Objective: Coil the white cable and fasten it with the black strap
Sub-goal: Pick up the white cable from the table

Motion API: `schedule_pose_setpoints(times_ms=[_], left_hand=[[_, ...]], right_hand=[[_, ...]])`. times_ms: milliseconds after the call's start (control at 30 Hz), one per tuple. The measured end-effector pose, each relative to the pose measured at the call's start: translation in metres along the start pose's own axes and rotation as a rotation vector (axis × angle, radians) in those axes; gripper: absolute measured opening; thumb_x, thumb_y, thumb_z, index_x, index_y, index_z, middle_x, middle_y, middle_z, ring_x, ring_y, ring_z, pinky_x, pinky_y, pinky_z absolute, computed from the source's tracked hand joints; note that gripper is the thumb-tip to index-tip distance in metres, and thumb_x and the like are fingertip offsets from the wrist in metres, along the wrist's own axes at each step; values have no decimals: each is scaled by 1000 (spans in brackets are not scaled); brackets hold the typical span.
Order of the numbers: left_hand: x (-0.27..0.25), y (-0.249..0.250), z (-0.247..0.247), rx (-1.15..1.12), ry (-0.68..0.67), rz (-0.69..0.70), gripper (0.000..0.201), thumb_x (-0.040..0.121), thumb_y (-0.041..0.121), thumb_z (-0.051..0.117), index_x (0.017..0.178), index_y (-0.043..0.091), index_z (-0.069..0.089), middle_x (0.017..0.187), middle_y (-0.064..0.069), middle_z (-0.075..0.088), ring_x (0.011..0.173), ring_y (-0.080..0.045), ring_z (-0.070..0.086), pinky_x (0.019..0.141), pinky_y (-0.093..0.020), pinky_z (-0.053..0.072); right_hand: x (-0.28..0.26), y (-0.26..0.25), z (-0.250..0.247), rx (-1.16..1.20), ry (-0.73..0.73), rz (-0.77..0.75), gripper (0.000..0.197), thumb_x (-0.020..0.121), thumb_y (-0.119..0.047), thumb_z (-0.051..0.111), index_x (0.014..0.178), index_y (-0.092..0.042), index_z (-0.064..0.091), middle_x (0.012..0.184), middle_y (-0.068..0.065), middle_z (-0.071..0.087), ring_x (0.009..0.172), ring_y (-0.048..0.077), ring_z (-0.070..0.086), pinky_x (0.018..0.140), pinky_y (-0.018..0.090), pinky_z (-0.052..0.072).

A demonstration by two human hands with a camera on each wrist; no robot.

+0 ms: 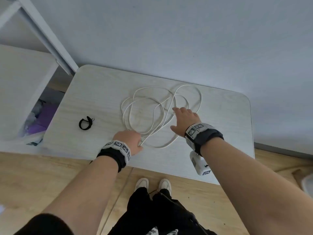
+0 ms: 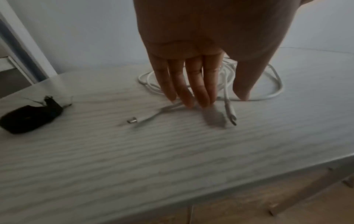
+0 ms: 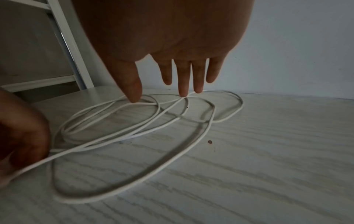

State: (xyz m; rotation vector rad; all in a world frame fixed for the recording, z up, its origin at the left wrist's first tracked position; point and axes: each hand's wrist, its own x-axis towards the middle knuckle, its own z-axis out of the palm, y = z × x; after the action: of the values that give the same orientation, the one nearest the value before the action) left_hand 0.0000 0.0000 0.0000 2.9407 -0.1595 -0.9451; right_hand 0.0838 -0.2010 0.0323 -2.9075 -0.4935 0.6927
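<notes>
The white cable lies in several loose, overlapping loops on the pale wood-grain table. My left hand is at the near side of the loops. In the left wrist view its straight fingers press down on the cable close to both connector ends. My right hand reaches over the far right loops with its fingers spread. Its fingertips touch the cable and curl around nothing. The black strap lies in a small ring left of the cable, apart from both hands.
A white shelf frame and a white box with purple contents stand left of the table. A grey wall runs behind the table's far edge. The near edge drops to a wooden floor, where my shoes stand.
</notes>
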Motion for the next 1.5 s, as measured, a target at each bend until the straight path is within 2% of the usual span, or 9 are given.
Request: schedule_pose_setpoints(times_ms=[367,567,700,800,933,1133,1267,1367,1500], left_hand=[[13,16,-2,-200,-27,-27,13,92,18,50,99,10,56,101,-8,63,92,-27,59,78,-33,46],[8,19,-55,-602,166,88,10,85,18,64,81,17,54,81,2,61,72,-15,57,62,-16,41],[-1,20,-116,-816,317,185,16,82,15,69,75,20,55,73,4,63,63,-13,61,70,-25,47],[-10,17,-165,-970,400,288,10,81,8,70,85,14,63,72,-1,65,63,-12,63,72,-28,53],[-29,17,-223,-1177,397,402,30,89,1,58,113,18,62,67,5,63,81,-11,69,74,-21,55],[-65,13,-293,-1433,278,601,32,92,-8,45,112,10,62,107,-3,67,93,-20,69,84,-26,54],[-91,17,-336,-1565,280,695,32,91,-14,36,101,7,58,110,-10,71,67,-11,60,62,-18,49],[-114,22,-368,-1727,268,730,24,90,-3,34,89,8,55,89,-10,71,51,-9,37,48,-18,35],[-136,31,-399,-1599,246,852,31,95,36,38,75,15,49,54,4,47,45,-7,27,43,-18,27]], right_hand=[[-1,8,-2,1,11,32,67,82,-35,55,139,-18,24,137,7,42,125,27,41,105,40,31],[-1,8,-21,59,76,28,67,82,-31,53,140,-19,23,138,6,41,126,26,39,106,39,30],[2,4,-48,122,181,26,68,84,-27,54,142,-20,18,141,7,37,128,28,38,106,41,31],[7,0,-73,214,289,46,71,86,-27,55,143,-23,14,142,7,37,128,27,38,104,42,32],[11,-10,-111,303,396,9,73,86,-26,54,144,-23,11,141,8,38,124,28,41,102,43,35],[14,-30,-166,421,503,-67,72,87,-27,53,145,-22,10,143,8,37,128,27,39,104,44,36],[14,-42,-194,535,524,-116,72,88,-29,54,145,-23,10,145,5,36,131,25,37,106,43,33],[12,-50,-209,652,497,-187,69,89,-29,54,144,-23,14,145,4,38,131,22,38,107,39,33],[6,-64,-226,754,463,-326,61,90,-30,53,142,-25,23,142,0,42,128,18,41,104,31,33]])
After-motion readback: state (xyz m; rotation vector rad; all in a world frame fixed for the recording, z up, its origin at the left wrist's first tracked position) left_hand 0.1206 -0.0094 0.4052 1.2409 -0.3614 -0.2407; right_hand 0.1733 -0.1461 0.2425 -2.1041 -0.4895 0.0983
